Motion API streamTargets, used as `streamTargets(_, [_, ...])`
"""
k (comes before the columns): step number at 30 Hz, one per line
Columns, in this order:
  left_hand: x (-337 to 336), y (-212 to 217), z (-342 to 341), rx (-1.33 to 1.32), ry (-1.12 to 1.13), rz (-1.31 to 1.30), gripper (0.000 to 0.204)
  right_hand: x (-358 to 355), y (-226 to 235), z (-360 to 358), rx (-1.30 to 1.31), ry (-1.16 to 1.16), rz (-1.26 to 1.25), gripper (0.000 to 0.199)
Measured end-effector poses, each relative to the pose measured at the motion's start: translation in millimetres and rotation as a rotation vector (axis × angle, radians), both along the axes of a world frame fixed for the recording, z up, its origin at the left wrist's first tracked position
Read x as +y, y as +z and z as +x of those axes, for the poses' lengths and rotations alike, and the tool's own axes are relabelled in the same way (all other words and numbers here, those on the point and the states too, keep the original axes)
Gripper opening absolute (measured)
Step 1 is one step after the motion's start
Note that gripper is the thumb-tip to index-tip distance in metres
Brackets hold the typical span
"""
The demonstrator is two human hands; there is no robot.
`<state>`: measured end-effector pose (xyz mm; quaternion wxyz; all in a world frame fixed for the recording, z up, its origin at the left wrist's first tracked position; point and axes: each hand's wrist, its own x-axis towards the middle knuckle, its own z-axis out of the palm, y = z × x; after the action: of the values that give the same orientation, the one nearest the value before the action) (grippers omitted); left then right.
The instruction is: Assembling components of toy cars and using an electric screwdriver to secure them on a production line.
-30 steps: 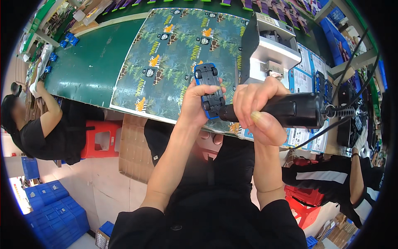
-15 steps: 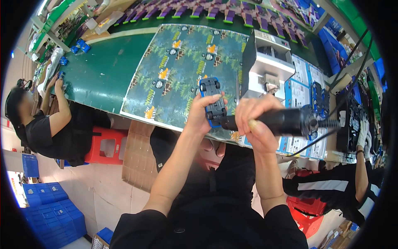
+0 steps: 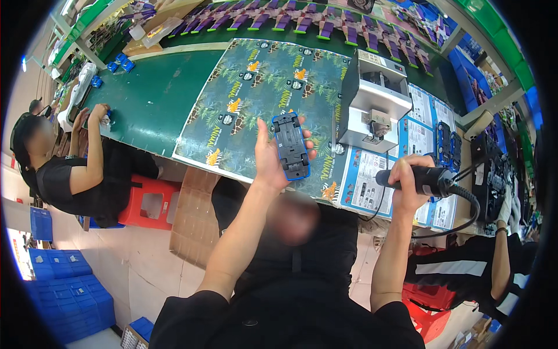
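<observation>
Both hands are raised over the bench [image 3: 145, 104] and each is closed on something: the left hand [image 3: 268, 156] grips a blue toy car [image 3: 290, 145] from behind, thumb and fingers curled round its sides, so that the black underside with its four wheels faces the camera; the right hand [image 3: 407, 180] is wrapped tight round the barrel of a black electric screwdriver [image 3: 427, 180], whose cable [image 3: 465, 215] loops away toward the right. The two are held well apart, the driver's tip not on the car, so judging by this the fastening of the chassis is either just finished or not under way at this instant; whether the screws are seated is too small to tell. The car is up in the air above a large printed sheet [image 3: 261, 99] with a jungle pattern that lies on the green bench, near a grey boxy machine [image 3: 372, 99]. To the right of that machine lie printed packaging cards [image 3: 372, 186], and further blue toy cars [image 3: 447, 145] lie beyond them, which suggests more pieces belong to the same run of work. At the far edge of the bench a row of purple packaged items [image 3: 302, 20] stretches across. Another person in black [image 3: 64, 174] sits at the left on a red stool [image 3: 151, 203], hands at the bench edge, and a further person's arm [image 3: 500, 262] shows at the right.
</observation>
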<state>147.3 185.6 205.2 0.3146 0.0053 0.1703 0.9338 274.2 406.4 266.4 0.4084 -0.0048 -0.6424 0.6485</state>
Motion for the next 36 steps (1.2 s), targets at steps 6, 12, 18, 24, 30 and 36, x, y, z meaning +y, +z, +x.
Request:
streamTargets(6, [-4,21,-10,0.119,-0.055,-0.208,0.087,-2,-2,-1,-0.019,-0.014,0.021,0.02])
streamTargets(12, [-26,38,-49,0.848,0.103,-0.917,0.064,-13,-2,-5,-0.036,0.005,0.047,0.019])
streamTargets(18, [-47,37,-83,2.35,0.256,-1.47,0.084,-5,-10,0,-0.025,-0.054,0.088,0.013])
streamTargets(24, [-184,39,-134,2.199,0.37,-2.017,0.099,6,-14,0,0.058,0.029,0.038,0.013])
streamTargets(30, [-304,-11,-162,1.157,0.845,-2.356,0.102,11,-12,-1,0.078,0.028,0.026,0.013])
streamTargets(36, [-299,-13,-158,0.932,0.817,-2.367,0.081,8,-18,-3,0.035,-0.016,0.122,0.01])
